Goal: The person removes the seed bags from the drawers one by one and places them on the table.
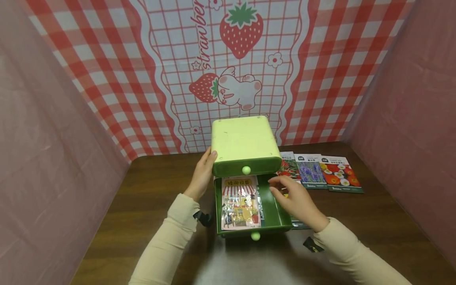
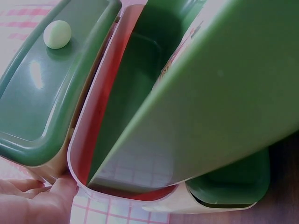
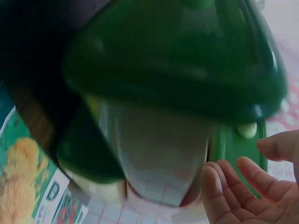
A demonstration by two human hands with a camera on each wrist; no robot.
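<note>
Nothing is held by the right hand (image 1: 297, 198); its thumb and fingers are loosely bent, with a gap left between them, over the right side of the pulled-out drawer (image 1: 274, 217). Whether the drawer's rim is touched by them cannot be told. Left of these fingertips and lower, inside the drawer, a pink packet (image 1: 240, 204) printed with a striped awning is laid flat, face up; along its right edge a patterned strip (image 1: 262, 206) is partly covered. Nearer the person than the fingertips, the drawer's front is fitted with a pale knob (image 1: 255, 236).

The left side of the cabinet (image 1: 246, 138) is touched by the left hand (image 1: 204, 172), whose fingers are laid against it, nearly straight. Right of these fingers, the upper drawer (image 1: 228, 168) is seen closed; a lower drawer (image 2: 233, 182) is also closed.

Left of the right fingers, in the right wrist view, a yellow packet (image 3: 21, 177) is shown. Beyond the right fingers, on the table (image 1: 160, 206), a red packet (image 1: 289, 168), a purple packet (image 1: 310, 172) and an orange packet (image 1: 340, 174) are set in a row, the red one partly hidden by the cabinet. Farthest off, beyond both hands, a checked cloth (image 1: 331, 79) is hung.
</note>
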